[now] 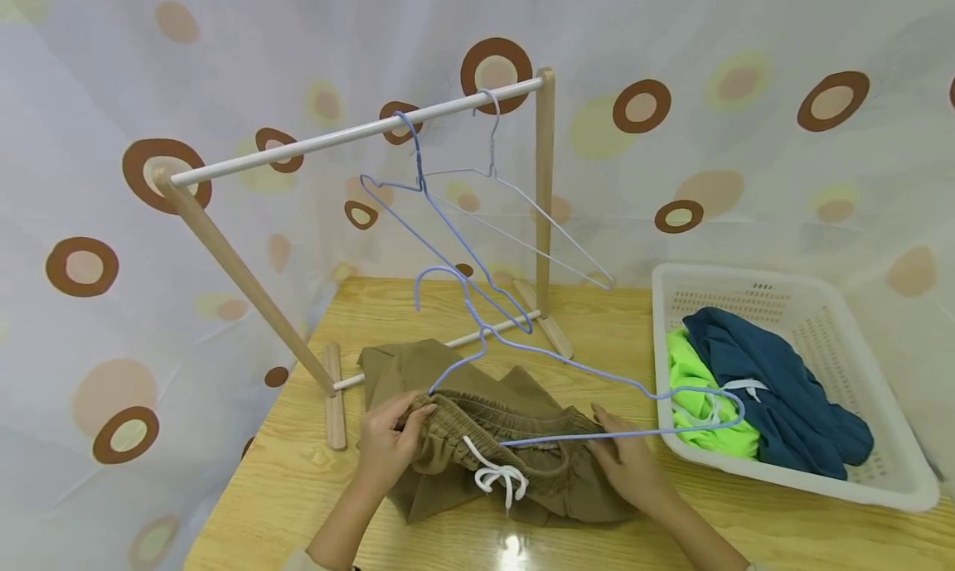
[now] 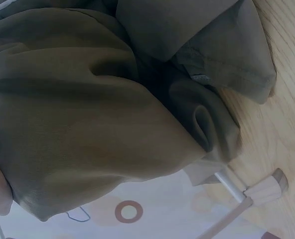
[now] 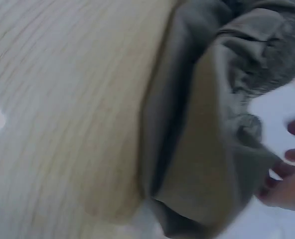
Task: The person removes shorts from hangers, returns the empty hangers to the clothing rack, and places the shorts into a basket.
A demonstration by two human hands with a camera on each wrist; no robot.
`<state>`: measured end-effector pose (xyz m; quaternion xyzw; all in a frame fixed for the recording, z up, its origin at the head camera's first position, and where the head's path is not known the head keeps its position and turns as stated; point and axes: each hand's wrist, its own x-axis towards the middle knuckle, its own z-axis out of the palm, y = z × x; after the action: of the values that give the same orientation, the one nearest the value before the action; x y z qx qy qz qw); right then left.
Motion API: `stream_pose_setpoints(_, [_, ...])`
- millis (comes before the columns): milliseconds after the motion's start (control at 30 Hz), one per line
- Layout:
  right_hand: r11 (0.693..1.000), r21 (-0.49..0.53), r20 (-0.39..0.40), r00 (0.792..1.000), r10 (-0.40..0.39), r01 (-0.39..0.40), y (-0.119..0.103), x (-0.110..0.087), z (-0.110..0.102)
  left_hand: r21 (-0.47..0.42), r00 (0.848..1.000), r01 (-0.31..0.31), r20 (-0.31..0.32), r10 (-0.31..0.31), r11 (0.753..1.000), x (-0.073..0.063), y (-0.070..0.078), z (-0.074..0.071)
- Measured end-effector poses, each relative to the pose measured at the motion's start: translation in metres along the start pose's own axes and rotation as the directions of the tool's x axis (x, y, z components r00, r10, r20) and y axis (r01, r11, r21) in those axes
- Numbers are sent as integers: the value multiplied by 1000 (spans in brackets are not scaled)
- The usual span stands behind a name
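Brown drawstring shorts (image 1: 462,438) lie in folds over the table, their elastic waistband facing me with a white bow at its front. My left hand (image 1: 391,438) pinches the waistband's left side, thumb on top. At the waistband's right side my right hand (image 1: 627,467) grips the cloth with its fingertips, seen also in the right wrist view (image 3: 289,174). A blue wire hanger (image 1: 582,368) has its left end inside the waistband. Its right end sticks out past my right hand, over the basket, and its hook points up and left.
Behind the shorts stands a rack with a white rail (image 1: 328,140) and wooden legs. Another blue hanger (image 1: 455,231) and a pale hanger (image 1: 552,223) hang from it. A white basket (image 1: 880,372) at right holds dark blue clothing (image 1: 783,389) and neon green clothing (image 1: 694,380).
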<state>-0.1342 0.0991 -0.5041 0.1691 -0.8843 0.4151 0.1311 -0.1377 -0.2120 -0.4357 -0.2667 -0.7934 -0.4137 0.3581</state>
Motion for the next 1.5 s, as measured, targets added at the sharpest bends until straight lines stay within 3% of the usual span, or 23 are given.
stream_pose_setpoints(67, [994,106,-168,986,13,5,-6,-1,-12,-5,1000,-10,6,10,1000,0,-1,0])
stream_pose_setpoints(100, [979,204,-219,976,22,23,-9,-3,-21,-7,1000,-17,9,17,1000,0,-1,0])
stream_pose_setpoints(133, [940,339,-254,966,43,47,-12,-5,-29,-6,1000,-19,12,19,1000,-1,-1,0])
stream_pose_setpoints(200, [792,602,-255,965,69,102,-17,-11,-45,4,999,-27,20,27,1000,-1,-1,-1])
stream_pose_setpoints(267, [554,811,-222,975,-6,188,-16,-17,-61,20,999,-32,36,31,999,-1,-1,-1])
stream_pose_setpoints(333, [332,917,-196,974,-111,223,-11,-20,-74,41,998,-37,56,35,998,0,-1,-2])
stream_pose_setpoints(367, [252,945,-172,971,-167,210,-9,-22,-79,52,997,-47,66,43,998,0,0,-3])
stream_pose_setpoints(400, [195,962,-147,965,-216,190,-6,-24,-84,58,996,-57,74,53,997,1,0,-3])
stream_pose_setpoints(433, [172,970,-131,963,-237,175,-6,-26,-89,67,995,-70,82,64,995,2,1,-3])
stream_pose_setpoints(500, [263,949,-112,965,-236,175,-8,-31,-95,72,992,-94,97,87,993,3,2,-4])
stream_pose_setpoints(533, [324,929,-109,968,-224,180,-9,-33,-98,69,990,-106,104,99,992,4,2,-4])
stream_pose_setpoints(633, [451,862,-158,969,-190,229,-15,-39,-101,34,985,-124,122,120,992,8,4,-5])
stream_pose_setpoints(667, [469,847,-182,966,-186,250,-17,-40,-102,17,984,-126,130,123,992,9,4,-5])
stream_pose_setpoints(767, [445,830,-282,941,-186,337,-23,-40,-103,-52,984,-100,144,107,994,11,4,-5])
stream_pose_setpoints(867, [488,768,-387,908,-162,414,-31,-38,-105,-151,984,-16,170,42,988,11,5,-6])
stream_pose_setpoints(967, [520,711,-469,870,-150,473,-37,-35,-109,-251,979,88,200,-37,964,12,7,-7])
stream_pose_setpoints(1067, [489,690,-526,834,-169,534,-39,-32,-113,-315,978,162,181,-109,935,13,8,-6])
stream_pose_setpoints(1133, [460,685,-558,813,-169,566,-39,-32,-116,-330,977,205,126,-173,921,13,7,-5])
stream_pose_setpoints(1200, [428,693,-580,801,-147,580,-39,-32,-121,-332,964,264,61,-258,906,13,6,-3])
stream_pose_setpoints(1267, [404,702,-596,794,-118,587,-38,-35,-128,-330,936,332,4,-351,884,12,4,-1])
stream_pose_setpoints(1333, [352,717,-601,789,-127,602,-35,-37,-137,-316,904,390,-48,-425,865,12,1,1])
stream_pose_setpoints(1400, [323,734,-581,799,-155,597,-30,-39,-148,-307,870,437,-93,-484,845,11,-2,4])
stream_pose_setpoints(1500, [217,779,-544,806,-233,588,-18,-43,-163,-266,833,480,-162,-529,836,8,-8,11])
